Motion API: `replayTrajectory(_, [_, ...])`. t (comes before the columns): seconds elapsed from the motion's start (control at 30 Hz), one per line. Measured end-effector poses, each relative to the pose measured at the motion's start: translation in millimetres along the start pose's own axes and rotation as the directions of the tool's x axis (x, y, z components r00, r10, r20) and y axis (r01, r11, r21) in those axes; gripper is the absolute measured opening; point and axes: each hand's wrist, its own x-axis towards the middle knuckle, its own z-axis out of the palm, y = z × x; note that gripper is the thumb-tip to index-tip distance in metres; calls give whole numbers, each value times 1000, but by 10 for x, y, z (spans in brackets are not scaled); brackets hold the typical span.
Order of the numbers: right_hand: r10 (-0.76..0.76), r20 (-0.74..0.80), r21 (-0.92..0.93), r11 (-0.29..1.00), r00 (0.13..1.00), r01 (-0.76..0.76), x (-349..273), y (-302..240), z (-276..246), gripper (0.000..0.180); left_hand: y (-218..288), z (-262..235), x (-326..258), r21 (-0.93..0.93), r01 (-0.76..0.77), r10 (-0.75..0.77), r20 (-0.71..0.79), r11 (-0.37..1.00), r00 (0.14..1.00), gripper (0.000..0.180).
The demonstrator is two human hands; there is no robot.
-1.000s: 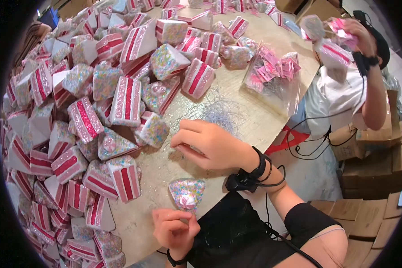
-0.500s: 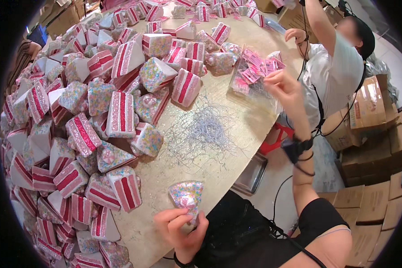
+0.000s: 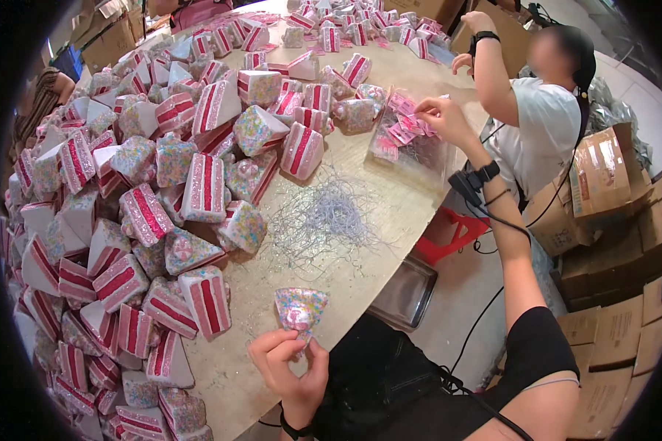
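Observation:
My left hand (image 3: 290, 371) is closed, thumb and fingers pinching the narrow near end of a cake-slice ornament (image 3: 301, 307). The ornament has a glittery, sprinkle-covered top with a pink and white bit near its tip. Out over a clear shallow tray (image 3: 408, 170), my right hand (image 3: 446, 121) has its thumb and fingertips pressed together above small pink tags (image 3: 401, 132). Whatever those fingertips hold, if anything, is too small to make out. Between the hands lies a loose tangle of thin silvery threads (image 3: 338, 213) on the table (image 3: 254, 312).
A big heap of pink-and-white cake-slice ornaments (image 3: 206, 184) covers the table's left side and stretches to the back. At the far right a co-worker (image 3: 544, 110) in a white top works. A red stool (image 3: 449, 235), an empty-looking tray (image 3: 408, 294) and cardboard boxes (image 3: 599, 331) stand beside the table.
My right hand has moved slightly left and up, closer over the pink tags. My left hand has tipped the ornament and shifted it a little. The co-worker's raised arm has lowered.

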Motion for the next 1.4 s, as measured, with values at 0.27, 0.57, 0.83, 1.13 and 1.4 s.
replayTrajectory(0.27, [140,285,292,929,948,-226,-10,-243,144,16,-15,7,12,-1,-54,54,-36,999,998,37])
replayTrajectory(0.57, [7,181,957,227,983,-178,44,-270,214,27,-34,12,-21,4,0,0,-10,1000,1000,36])
replayTrajectory(0.83, [155,100,985,-155,983,-76,32,-576,221,13,-25,4,-14,23,10,-10,9,1000,1000,35])
replayTrajectory(1.13, [206,227,973,-81,952,-215,-477,-1239,241,9,-115,51,-94,-7,30,-30,-23,1000,999,37])
replayTrajectory(1.4, [-436,708,703,501,555,-504,-1545,-2320,965,13,2,-144,4,-7,-303,297,-188,953,936,32])
